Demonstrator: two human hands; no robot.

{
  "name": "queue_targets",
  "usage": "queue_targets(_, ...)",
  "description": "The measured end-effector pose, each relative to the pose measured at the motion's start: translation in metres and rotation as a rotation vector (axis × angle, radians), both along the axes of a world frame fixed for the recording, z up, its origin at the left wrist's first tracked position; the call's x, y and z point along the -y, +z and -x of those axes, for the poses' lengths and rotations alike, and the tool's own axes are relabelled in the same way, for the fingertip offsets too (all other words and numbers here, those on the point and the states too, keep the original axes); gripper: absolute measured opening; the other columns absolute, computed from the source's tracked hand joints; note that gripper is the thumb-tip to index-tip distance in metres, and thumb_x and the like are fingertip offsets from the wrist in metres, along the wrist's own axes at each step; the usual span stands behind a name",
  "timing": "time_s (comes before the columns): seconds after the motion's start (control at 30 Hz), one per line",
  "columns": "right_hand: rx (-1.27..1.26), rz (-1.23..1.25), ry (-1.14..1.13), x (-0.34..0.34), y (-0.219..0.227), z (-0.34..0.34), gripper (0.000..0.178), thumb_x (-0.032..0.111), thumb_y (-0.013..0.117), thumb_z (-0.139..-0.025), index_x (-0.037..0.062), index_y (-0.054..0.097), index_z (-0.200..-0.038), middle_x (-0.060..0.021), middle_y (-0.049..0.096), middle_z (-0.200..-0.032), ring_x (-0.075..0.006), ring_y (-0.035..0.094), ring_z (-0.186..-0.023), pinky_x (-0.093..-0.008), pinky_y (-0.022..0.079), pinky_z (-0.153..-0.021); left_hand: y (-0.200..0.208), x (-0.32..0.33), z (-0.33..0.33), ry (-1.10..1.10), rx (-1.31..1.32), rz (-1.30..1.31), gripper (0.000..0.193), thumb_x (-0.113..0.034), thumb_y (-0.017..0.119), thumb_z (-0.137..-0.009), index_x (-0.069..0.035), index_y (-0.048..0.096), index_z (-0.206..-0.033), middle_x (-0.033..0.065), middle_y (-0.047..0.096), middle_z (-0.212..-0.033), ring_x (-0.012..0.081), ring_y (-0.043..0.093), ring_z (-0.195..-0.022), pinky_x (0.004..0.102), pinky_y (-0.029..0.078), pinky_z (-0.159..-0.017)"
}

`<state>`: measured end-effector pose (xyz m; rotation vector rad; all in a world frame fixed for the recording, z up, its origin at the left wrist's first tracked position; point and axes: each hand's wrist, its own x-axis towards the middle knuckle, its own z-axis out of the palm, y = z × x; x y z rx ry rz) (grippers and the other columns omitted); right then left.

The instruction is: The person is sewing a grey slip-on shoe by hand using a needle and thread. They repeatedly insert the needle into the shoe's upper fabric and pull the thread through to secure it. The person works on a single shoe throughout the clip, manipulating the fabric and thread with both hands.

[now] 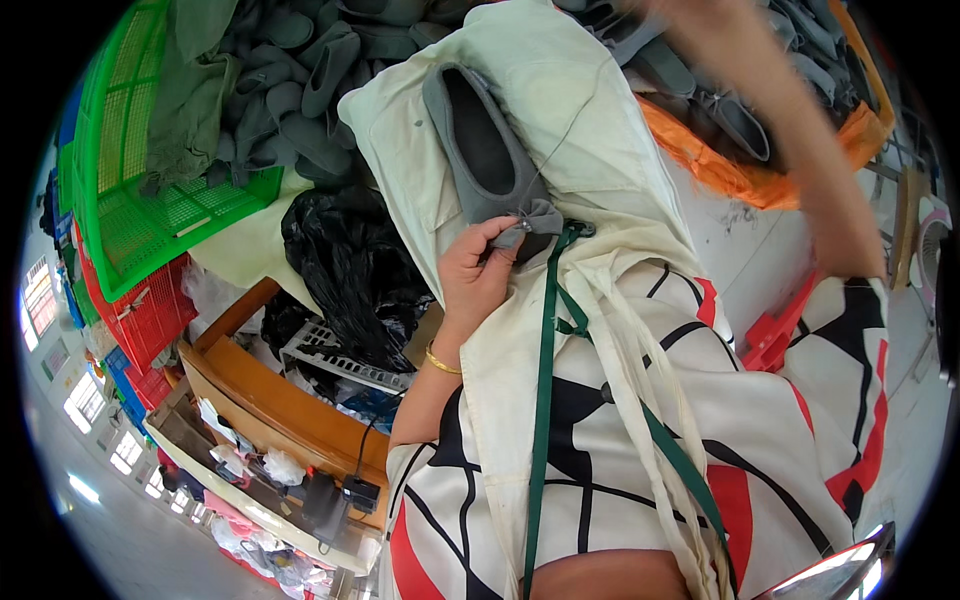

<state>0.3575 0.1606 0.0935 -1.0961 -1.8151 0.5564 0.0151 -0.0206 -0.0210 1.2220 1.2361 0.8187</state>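
Lying at twelve o'clock on a pale cushion (540,70): one grey shoe (485,140), likely light and soft, best held near its bow (541,218), which the left hand (477,268) pinches; right hand (668,8), one o'clock, blurred, grip indeterminable.

A hand could pass over the white cushion (605,150) right of the grey shoe (485,140), though a thread (577,117) slants across that space; the left hand (474,275) blocks the shoe's near end; a green basket (112,195) and heaped shoes (312,95) hem in the left; an orange sack (715,165) and the right forearm (800,135) obstruct the upper right.
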Motion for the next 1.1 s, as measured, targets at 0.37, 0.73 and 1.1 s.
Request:
queue_targets(0.37,0.476,-0.284,0.521,0.089,-0.104,0.133,0.008,0.015,0.064,-0.072,0.0105,0.058,-0.075,-0.0013,0.052,-0.076,-0.0191,0.057,-0.079,-0.0306,0.048,-0.07,0.004,0.003,0.002,0.069,-0.02,0.002,0.021,0.001,0.071,-0.088,0.0,0.071,-0.109,0.0024,0.063,-0.085,0.0088,0.054,-0.075,0.0219,0.044,-0.068)
queue_targets(0.73,0.296,-0.317,0.24,0.069,-0.103,0.157,0.019,0.016,0.07,-0.071,0.0116,0.053,-0.067,-0.0024,0.048,-0.068,-0.0215,0.054,-0.065,-0.0337,0.046,-0.058,0.006,0.006,0.003,0.122,0.072,0.24,0.019,0.001,0.071,-0.089,0.003,0.071,-0.108,0.0004,0.066,-0.087,0.004,0.057,-0.069,0.0199,0.046,-0.062)
queue_targets(1.1,0.016,-0.179,0.11,0.065,-0.101,0.178,0.025,0.009,0.072,-0.077,0.0076,0.05,-0.066,-0.0056,0.044,-0.064,-0.0256,0.049,-0.058,-0.0365,0.04,-0.051,0.011,-0.007,0.001,0.117,-0.014,0.294,0.015,-0.001,0.069,-0.09,0.002,0.071,-0.105,-0.001,0.066,-0.08,0.0037,0.055,-0.068,0.0197,0.045,-0.06)
